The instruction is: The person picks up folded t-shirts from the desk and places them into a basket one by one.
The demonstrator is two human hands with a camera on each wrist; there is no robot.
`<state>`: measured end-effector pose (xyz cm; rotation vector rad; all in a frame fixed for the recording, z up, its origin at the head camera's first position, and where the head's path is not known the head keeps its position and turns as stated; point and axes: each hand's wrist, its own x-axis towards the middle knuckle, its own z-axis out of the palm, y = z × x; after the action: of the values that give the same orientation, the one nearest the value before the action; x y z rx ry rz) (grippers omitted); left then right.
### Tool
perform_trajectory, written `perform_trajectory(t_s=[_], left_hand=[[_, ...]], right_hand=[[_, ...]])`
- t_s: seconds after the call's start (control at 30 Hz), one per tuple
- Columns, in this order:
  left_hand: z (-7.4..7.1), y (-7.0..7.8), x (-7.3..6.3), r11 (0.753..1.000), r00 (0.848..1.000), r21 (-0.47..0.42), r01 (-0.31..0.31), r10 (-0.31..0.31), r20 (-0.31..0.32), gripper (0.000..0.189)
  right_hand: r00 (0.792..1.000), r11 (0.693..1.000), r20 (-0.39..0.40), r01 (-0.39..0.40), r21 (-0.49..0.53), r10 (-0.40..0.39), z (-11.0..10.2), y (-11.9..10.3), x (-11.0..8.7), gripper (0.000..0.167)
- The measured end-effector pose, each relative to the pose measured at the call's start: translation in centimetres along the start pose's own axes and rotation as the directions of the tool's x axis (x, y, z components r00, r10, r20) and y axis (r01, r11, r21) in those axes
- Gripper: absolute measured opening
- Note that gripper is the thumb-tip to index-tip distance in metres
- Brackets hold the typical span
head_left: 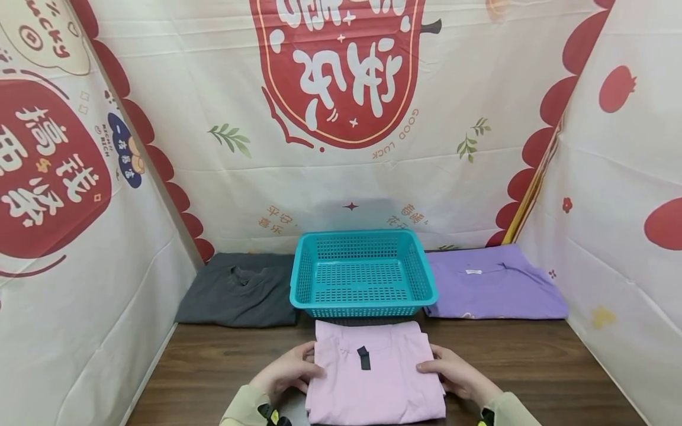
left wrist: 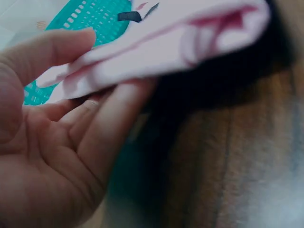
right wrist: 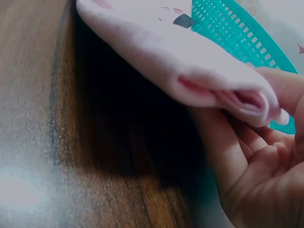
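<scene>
A folded pink shirt with a black neck label is held up between both hands, in front of the basket. My left hand grips its left edge, thumb on top and fingers underneath. On the opposite edge, my right hand pinches the cloth the same way. Both wrist views show the folded layers of the shirt raised above the wood, with a dark shadow below. The teal plastic basket stands just beyond the shirt, and its inside holds nothing.
A folded dark grey shirt lies left of the basket, and a folded purple shirt lies to its right. Printed cloth walls enclose the brown wooden table at the back and both sides.
</scene>
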<state>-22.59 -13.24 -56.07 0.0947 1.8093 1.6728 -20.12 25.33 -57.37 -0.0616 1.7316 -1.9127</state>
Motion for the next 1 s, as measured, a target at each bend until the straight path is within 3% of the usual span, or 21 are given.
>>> perform_trajectory(t_s=[0.3,0.47,0.77,1.0], left_hand=[[0.0,-0.5,-0.4,0.993,0.994,-0.047,-0.104,0.104,-0.02,0.075],[0.2,-0.4,-0.6,0.99,0.99,-0.03,-0.137,0.136,-0.023,0.072],[0.6,1.2,-1.3,0.983,0.983,0.018,-0.183,0.182,0.009,0.071],[0.5,2.4,-2.4,0.981,0.983,0.073,-0.18,0.181,-0.008,0.076]], right_hand=[[0.999,0.999,0.02,0.035,-0.009,-0.034,0.0,-0.4,-0.2,0.06],[0.998,0.998,0.021,0.061,-0.03,-0.061,0.2,-0.9,-0.7,0.057],[0.993,0.991,0.034,0.112,-0.072,-0.11,0.3,-2.1,-1.9,0.053],[0.993,0.986,0.017,0.121,-0.112,-0.12,1.0,-3.4,-2.8,0.056]])
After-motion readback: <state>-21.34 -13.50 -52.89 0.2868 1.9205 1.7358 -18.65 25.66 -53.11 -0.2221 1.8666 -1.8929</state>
